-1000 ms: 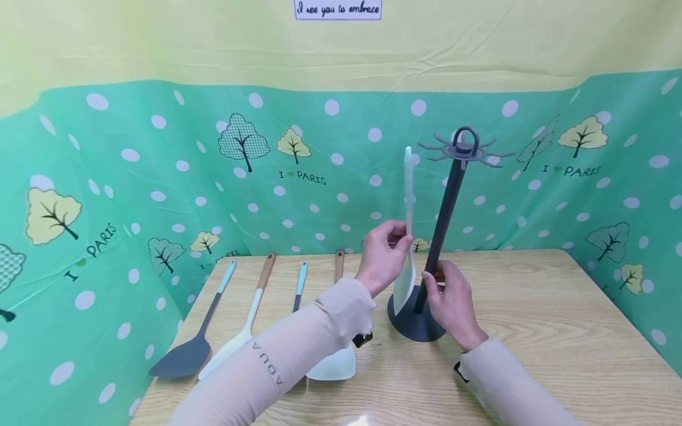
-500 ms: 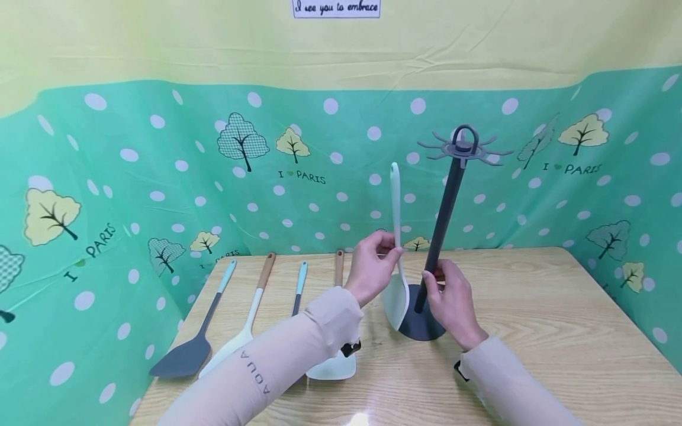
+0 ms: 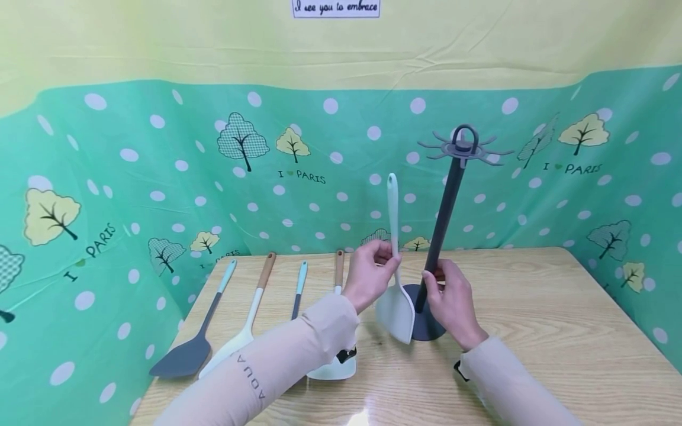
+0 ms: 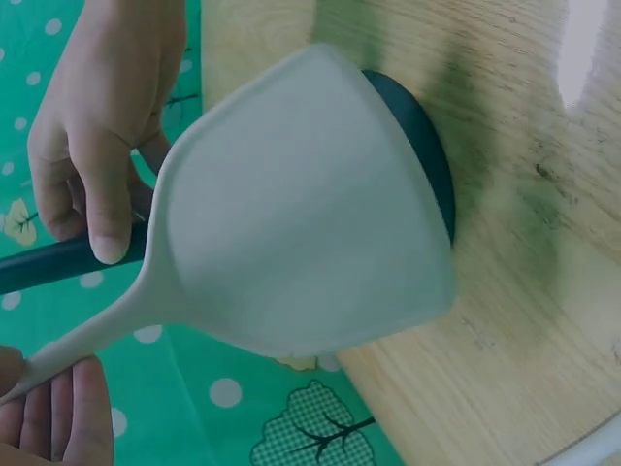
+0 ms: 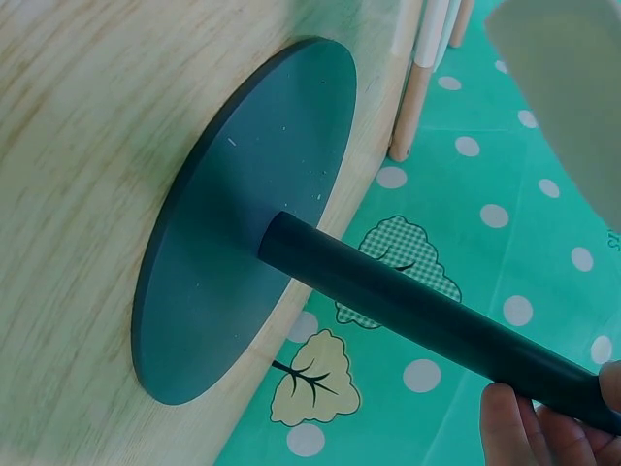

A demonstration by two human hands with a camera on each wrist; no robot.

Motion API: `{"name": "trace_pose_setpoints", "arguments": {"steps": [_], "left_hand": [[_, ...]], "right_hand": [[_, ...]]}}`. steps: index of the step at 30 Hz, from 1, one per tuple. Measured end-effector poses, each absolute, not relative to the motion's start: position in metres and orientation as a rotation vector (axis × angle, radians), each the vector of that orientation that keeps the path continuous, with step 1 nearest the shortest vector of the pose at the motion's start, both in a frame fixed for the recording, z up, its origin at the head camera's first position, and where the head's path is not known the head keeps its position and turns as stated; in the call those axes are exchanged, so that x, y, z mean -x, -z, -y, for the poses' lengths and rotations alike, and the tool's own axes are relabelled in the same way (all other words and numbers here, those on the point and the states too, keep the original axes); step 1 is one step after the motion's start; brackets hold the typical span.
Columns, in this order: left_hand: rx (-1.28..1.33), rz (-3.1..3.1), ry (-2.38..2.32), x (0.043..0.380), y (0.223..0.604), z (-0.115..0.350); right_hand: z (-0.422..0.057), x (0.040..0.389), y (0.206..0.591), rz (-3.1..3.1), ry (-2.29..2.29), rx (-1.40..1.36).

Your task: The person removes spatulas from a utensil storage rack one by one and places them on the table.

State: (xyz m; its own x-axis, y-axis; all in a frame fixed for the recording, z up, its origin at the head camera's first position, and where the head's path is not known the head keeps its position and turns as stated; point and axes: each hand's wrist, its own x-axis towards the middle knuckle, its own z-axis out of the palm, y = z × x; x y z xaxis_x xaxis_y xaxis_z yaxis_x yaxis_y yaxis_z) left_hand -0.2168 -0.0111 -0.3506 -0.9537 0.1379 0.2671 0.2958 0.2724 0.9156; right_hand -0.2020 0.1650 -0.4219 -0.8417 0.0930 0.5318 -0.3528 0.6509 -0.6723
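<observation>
My left hand (image 3: 371, 271) pinches the neck of a pale spatula (image 3: 396, 310), whose mint handle points up and whose broad blade hangs down. In the left wrist view the wide spatula blade (image 4: 301, 214) overlaps the dark round base. My right hand (image 3: 452, 299) grips the lower pole of a dark utensil stand (image 3: 446, 207). The stand leans a little to the right in the head view, with a hooked ring (image 3: 465, 151) and a loop at its top. From the right wrist, the stand's disc base (image 5: 243, 223) shows on the wood, fingers curled round the pole.
Left on the table (image 3: 533, 307) lie a grey spatula (image 3: 183, 358), a white one with a brown handle (image 3: 256, 305), a utensil with a blue handle (image 3: 301, 278) and a white turner (image 3: 335, 368). My left sleeve covers parts of them. A patterned cloth (image 3: 319, 118) hangs behind.
The spatula in my left hand has moved left and down, away from the pole, and its blade has turned to show its broad face. My right hand keeps its hold on the stand.
</observation>
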Motion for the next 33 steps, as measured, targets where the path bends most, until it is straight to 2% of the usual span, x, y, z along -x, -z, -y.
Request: {"name": "trace_pose_setpoints", "arguments": {"steps": [33], "left_hand": [[0.231,2.650,1.723,0.218,0.377,0.018]], "right_hand": [[-0.165,0.202,0.423,2.337,-1.101,-0.196]]}}
